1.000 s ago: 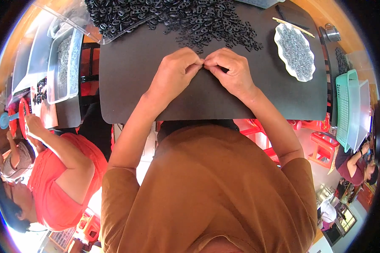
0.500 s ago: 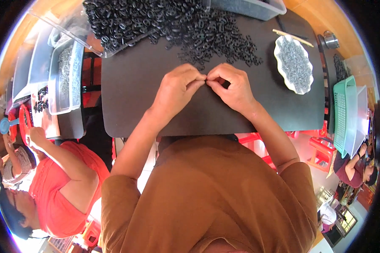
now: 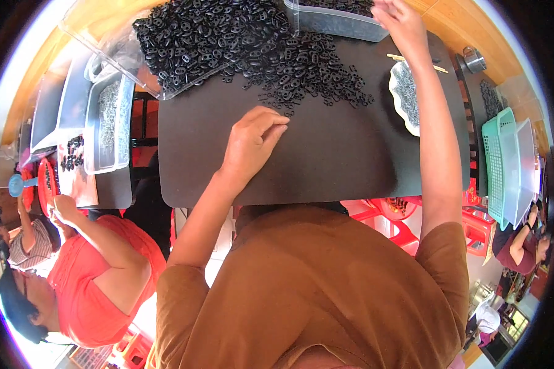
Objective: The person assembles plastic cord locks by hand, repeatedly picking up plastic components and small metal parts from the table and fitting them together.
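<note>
My left hand (image 3: 250,138) is held above the dark table (image 3: 289,175), thumb and fingers pinched together. Whatever may be between its fingertips is too small to make out. Just beyond it spreads a pile of small black plastic pieces with holes (image 3: 301,71). My right hand (image 3: 406,27) is stretched to the far right, over the end of a clear plastic bin (image 3: 345,23) with black pieces in it. Its fingers are loosely apart, and I see nothing held. My right forearm partly covers a white scalloped dish (image 3: 399,111) full of tiny silvery-grey parts.
A clear tray (image 3: 166,95) with black pieces lies tipped at the far left. Thin sticks (image 3: 437,66) lie behind the dish. A green basket (image 3: 495,166) and a metal cup (image 3: 474,59) stand to the right. Leftward, a co-worker in red (image 3: 98,277) sits near a bin (image 3: 108,123).
My hands were fingertip to fingertip at mid-table. The right one has parted and reached forward and right to the clear bin, its fingers loosening. My left stays pinched near the same place.
</note>
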Available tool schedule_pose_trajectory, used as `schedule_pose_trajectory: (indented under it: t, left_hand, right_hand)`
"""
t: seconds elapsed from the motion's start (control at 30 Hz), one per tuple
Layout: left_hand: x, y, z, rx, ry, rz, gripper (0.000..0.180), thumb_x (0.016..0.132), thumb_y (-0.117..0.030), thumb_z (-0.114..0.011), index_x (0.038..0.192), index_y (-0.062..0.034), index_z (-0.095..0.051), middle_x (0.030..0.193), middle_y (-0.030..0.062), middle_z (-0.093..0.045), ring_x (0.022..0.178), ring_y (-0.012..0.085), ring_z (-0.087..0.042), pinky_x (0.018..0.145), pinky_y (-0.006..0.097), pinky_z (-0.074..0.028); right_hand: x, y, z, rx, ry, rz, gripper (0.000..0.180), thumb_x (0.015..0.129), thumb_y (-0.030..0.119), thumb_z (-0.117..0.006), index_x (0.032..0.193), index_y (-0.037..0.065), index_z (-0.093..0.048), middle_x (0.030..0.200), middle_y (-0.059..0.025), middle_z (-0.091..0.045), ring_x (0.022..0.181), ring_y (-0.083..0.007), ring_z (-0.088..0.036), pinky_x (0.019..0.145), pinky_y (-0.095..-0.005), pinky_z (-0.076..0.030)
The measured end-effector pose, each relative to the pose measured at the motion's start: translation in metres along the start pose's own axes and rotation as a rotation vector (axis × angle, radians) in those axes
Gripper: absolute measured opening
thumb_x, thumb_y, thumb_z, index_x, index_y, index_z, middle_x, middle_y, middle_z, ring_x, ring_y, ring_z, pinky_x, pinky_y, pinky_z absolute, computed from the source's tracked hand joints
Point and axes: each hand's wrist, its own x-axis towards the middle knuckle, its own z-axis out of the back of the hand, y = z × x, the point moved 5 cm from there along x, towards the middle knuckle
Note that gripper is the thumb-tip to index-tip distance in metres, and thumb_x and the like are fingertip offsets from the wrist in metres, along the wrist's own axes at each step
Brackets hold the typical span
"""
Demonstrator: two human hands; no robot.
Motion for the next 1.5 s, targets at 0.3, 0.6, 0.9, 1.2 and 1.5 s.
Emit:
schedule_pose_trajectory:
  t: [0.3, 0.6, 0.9, 1.2, 1.5]
  left_hand:
    - [0.035, -0.002, 0.01, 0.397, 0.004, -0.144, 0.026, 0.079, -0.011, -0.072, 0.104, -0.0078, -0.065, 0.101, 0.0104, -0.062, 0.099, 0.0301, -0.058, 0.082, 0.038, -0.05]
    - [0.056, 0.012, -0.002, 0.283, 0.044, -0.106, 0.014, 0.084, -0.008, -0.068, 0.096, 0.0, -0.066, 0.085, 0.0111, -0.065, 0.072, 0.0207, -0.064, 0.066, 0.03, -0.05]
    - [0.065, 0.026, 0.006, 0.064, 0.011, 0.13, 0.014, 0.086, -0.012, -0.066, 0.098, -0.0032, -0.068, 0.087, 0.0121, -0.07, 0.077, 0.0249, -0.067, 0.073, 0.034, -0.052]
    - [0.065, 0.029, 0.01, 0.259, 0.05, -0.091, 0.015, 0.086, -0.007, -0.067, 0.1, -0.005, -0.07, 0.085, 0.0067, -0.07, 0.072, 0.0115, -0.063, 0.068, 0.028, -0.05]
    - [0.063, 0.037, 0.01, -0.23, 0.029, 0.267, 0.014, 0.088, -0.002, -0.061, 0.1, 0.0011, -0.066, 0.088, 0.0077, -0.069, 0.077, 0.0126, -0.067, 0.065, 0.026, -0.054]
  right_hand:
    - [-0.115, 0.002, 0.065, -0.772, 0.258, -0.119, 0.019, 0.08, 0.009, -0.068, 0.098, 0.007, -0.066, 0.086, -0.0101, -0.067, 0.085, -0.0295, -0.066, 0.075, -0.0375, -0.05]
    - [-0.133, -0.011, 0.063, -0.822, 0.374, -0.122, 0.006, 0.08, 0.003, -0.066, 0.082, 0.002, -0.06, 0.084, -0.0114, -0.062, 0.079, -0.0305, -0.062, 0.07, -0.0383, -0.046]
    - [-0.132, -0.006, 0.06, -0.785, 0.354, -0.029, 0.007, 0.081, 0.003, -0.064, 0.084, 0.002, -0.057, 0.083, -0.0133, -0.057, 0.082, -0.0338, -0.059, 0.074, -0.0416, -0.044]
    - [-0.127, -0.009, 0.059, -0.805, 0.409, -0.043, 0.005, 0.085, 0.004, -0.058, 0.086, 0.002, -0.053, 0.089, -0.0154, -0.059, 0.087, -0.038, -0.058, 0.076, -0.0445, -0.043]
    - [-0.125, -0.016, 0.078, -0.672, 0.263, -0.044, 0.006, 0.087, 0.004, -0.059, 0.089, 0.002, -0.054, 0.08, -0.0113, -0.061, 0.074, -0.0264, -0.061, 0.07, -0.0352, -0.048]
